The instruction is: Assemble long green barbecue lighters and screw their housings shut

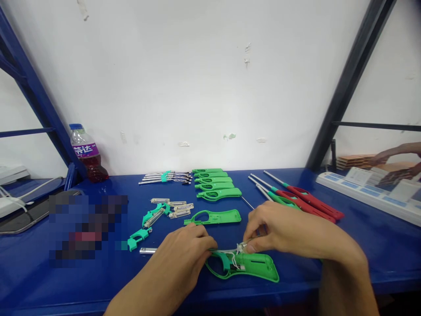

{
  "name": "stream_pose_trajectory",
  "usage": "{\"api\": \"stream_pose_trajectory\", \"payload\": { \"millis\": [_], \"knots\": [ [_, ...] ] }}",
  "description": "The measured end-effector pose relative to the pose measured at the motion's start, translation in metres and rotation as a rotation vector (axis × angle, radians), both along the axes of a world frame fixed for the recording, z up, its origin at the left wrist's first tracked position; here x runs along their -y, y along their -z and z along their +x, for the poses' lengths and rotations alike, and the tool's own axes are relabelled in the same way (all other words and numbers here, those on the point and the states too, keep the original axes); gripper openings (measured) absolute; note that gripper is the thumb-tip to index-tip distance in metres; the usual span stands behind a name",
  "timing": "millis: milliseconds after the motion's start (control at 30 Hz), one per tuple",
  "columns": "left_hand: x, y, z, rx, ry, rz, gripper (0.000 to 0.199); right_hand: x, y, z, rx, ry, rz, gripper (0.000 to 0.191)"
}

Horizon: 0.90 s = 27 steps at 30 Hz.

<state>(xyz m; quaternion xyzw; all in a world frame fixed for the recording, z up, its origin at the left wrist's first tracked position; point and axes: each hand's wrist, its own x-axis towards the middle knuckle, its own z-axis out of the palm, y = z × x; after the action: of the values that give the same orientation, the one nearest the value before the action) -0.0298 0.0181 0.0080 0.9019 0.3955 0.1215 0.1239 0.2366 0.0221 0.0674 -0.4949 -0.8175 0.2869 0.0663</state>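
A green lighter shell (259,266) lies open side up near the table's front edge, with a teal trigger piece (225,262) and white wires inside. My left hand (186,250) is closed on the shell's narrow end, where a silver tube (148,251) sticks out to the left. Above the shell's wide part, my right hand (263,228) pinches a small clear part (241,247) with wires running from it. Another green shell half (225,217) rests just behind my hands.
Several green shells (219,193) are stacked at the back, beside metal tubes with wires (164,177). Clear parts (180,210) and teal pieces (138,239) lie left. Red lighters (305,202), a power strip (368,195) and another person's hand (399,151) are right; a bottle (87,153) stands left.
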Motion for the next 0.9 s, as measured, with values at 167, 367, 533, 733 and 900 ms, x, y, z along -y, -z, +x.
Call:
{"api": "stream_pose_trajectory", "payload": {
  "millis": [167, 367, 533, 733, 900],
  "knots": [
    [0.015, -0.013, 0.012, 0.003, 0.016, -0.064, 0.021, -0.003, 0.003, 0.0, 0.01, -0.018, -0.038, 0.021],
    [0.023, -0.012, 0.018, -0.06, 0.028, -0.032, 0.02, -0.006, 0.009, 0.001, 0.025, 0.012, -0.067, 0.015],
    [0.024, -0.01, 0.021, -0.096, -0.008, -0.036, 0.02, -0.005, 0.008, -0.002, 0.032, 0.032, -0.081, 0.012],
    [0.025, -0.01, 0.021, -0.114, -0.019, -0.044, 0.02, 0.0, 0.007, -0.005, 0.057, 0.052, -0.069, 0.011],
    [0.025, -0.011, 0.02, -0.09, -0.021, -0.055, 0.02, 0.001, 0.008, -0.007, 0.072, 0.054, -0.037, 0.009]
  ]
}}
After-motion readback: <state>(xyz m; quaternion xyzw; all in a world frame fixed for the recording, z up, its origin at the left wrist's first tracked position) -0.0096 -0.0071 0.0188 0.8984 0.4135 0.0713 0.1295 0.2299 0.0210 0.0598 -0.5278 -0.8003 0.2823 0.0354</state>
